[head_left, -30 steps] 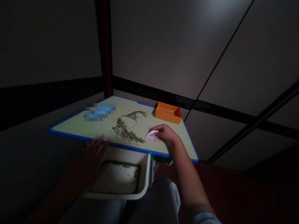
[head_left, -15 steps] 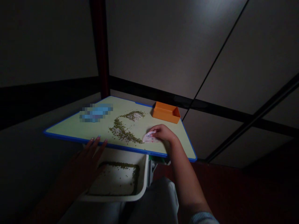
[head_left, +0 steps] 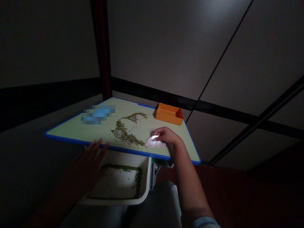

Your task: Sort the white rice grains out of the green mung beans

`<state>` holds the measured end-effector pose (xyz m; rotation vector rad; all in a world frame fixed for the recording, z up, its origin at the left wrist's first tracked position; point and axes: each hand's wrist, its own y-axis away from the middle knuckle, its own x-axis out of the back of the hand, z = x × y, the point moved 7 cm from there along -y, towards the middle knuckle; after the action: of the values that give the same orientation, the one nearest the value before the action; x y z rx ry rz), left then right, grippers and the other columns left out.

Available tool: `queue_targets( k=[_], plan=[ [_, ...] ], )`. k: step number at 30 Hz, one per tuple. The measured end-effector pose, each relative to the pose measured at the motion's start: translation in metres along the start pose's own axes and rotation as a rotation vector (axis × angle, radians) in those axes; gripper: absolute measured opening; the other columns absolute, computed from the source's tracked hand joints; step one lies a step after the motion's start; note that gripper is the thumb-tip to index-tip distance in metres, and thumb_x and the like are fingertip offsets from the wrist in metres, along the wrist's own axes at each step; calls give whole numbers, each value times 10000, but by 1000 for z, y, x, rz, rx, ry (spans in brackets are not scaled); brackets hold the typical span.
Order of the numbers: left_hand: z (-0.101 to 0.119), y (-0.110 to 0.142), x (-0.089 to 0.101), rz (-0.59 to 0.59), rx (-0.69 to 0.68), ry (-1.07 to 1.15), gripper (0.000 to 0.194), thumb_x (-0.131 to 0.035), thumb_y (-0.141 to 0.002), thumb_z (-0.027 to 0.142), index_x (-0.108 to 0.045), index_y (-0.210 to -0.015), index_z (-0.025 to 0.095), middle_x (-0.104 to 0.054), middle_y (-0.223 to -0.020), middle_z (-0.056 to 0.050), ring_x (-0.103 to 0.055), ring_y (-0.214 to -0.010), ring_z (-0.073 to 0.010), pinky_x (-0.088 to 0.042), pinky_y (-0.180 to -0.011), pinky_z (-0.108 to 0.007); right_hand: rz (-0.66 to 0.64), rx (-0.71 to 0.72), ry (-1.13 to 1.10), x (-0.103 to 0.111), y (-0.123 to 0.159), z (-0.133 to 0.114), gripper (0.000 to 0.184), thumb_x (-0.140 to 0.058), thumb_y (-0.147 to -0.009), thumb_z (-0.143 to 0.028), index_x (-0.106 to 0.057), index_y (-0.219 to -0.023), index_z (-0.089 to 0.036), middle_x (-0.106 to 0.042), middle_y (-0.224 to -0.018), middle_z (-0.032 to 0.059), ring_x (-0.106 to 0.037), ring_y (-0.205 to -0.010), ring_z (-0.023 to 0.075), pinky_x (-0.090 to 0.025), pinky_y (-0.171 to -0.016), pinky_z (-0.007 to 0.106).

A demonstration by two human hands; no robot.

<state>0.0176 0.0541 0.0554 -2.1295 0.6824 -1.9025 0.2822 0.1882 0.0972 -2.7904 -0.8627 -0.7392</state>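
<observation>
My right hand (head_left: 166, 135) rests on a pale green table (head_left: 78, 128) with a blue edge, its fingers closed on a small white half-round scraper (head_left: 155, 142). Just left of the scraper lies a curved spread of small green beans (head_left: 124, 131) mixed with white grains. My left hand (head_left: 91, 158) is below the table's near edge, fingers stretched out, and holds the left rim of a white tray (head_left: 142, 193) on my lap. The tray holds beans along its sides.
An orange open box (head_left: 169, 114) stands at the table's far right corner. A blurred blue patch (head_left: 98, 114) lies on the far left of the table. Dark walls and a red-brown post (head_left: 101, 47) rise behind the table.
The view has shifted slightly. My right hand with the scraper has stayed beside the beans with only a small shift. My left hand remains on the tray.
</observation>
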Motion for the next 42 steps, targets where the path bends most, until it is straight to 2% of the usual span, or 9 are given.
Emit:
queue_targets(
  k=[8,15,20,23,28,32,35,42],
  plan=[
    [0,3,-6,32,-28,-4,687,-398,-784,436,-258,-1404,173,-193,-1521,-166,-210,-1398,-317,-376,-1006,-498,-72,-7,-88,-5,3,-2,203,-760,-524,-211,-664,-680,-122,-654,-621,6,-565,-567,108,-421,-550,227],
    [0,2,-14,16,-33,-26,760,-460,-759,455,-222,-1412,149,-168,-1524,-193,-159,-1410,-329,-358,-1025,-490,-128,-10,-28,-10,3,-2,209,-768,-537,-241,-610,-617,-132,-602,-545,-31,-540,-525,94,-392,-533,216],
    [5,1,-8,6,-34,-35,787,-483,-752,461,-223,-1406,107,-174,-1512,-233,-135,-1410,-349,-336,-1045,-494,-156,-9,36,-11,7,-4,219,-760,-553,-238,-570,-596,-137,-580,-530,-49,-522,-518,85,-363,-528,206],
    [10,-2,-1,-42,-9,-37,796,-512,-744,437,-227,-1400,87,-192,-1499,-257,-148,-1401,-377,-340,-1037,-507,-201,-14,46,-14,9,-4,216,-754,-558,-237,-564,-594,-139,-594,-544,-45,-523,-526,88,-358,-532,208],
    [19,-6,8,-85,11,-9,784,-460,-793,418,-149,-1407,43,-164,-1480,-317,-130,-1392,-421,-360,-999,-553,-275,0,-36,-19,9,-5,217,-744,-578,-252,-558,-612,-144,-625,-553,-28,-571,-545,113,-389,-556,227],
    [20,-7,4,-75,-3,0,843,-508,-767,432,-146,-1398,7,-123,-1476,-341,-88,-1393,-433,-314,-1041,-549,-283,16,-94,-21,9,-5,238,-751,-584,-267,-552,-619,-142,-634,-561,-21,-589,-555,118,-402,-548,225],
    [16,-5,-1,-56,-5,2,850,-497,-769,449,-127,-1407,26,-110,-1483,-331,-69,-1397,-426,-312,-1042,-550,-247,38,-143,-19,8,-8,254,-749,-600,-290,-545,-626,-141,-633,-561,-15,-581,-539,109,-402,-533,214],
    [13,-4,-3,-35,-4,-5,812,-473,-765,453,-171,-1411,64,-184,-1488,-290,-134,-1397,-400,-356,-1011,-539,10,73,-156,0,3,-8,205,-695,-665,-285,-556,-696,-137,-590,-516,-31,-468,-418,59,-309,-428,167]
  ],
)
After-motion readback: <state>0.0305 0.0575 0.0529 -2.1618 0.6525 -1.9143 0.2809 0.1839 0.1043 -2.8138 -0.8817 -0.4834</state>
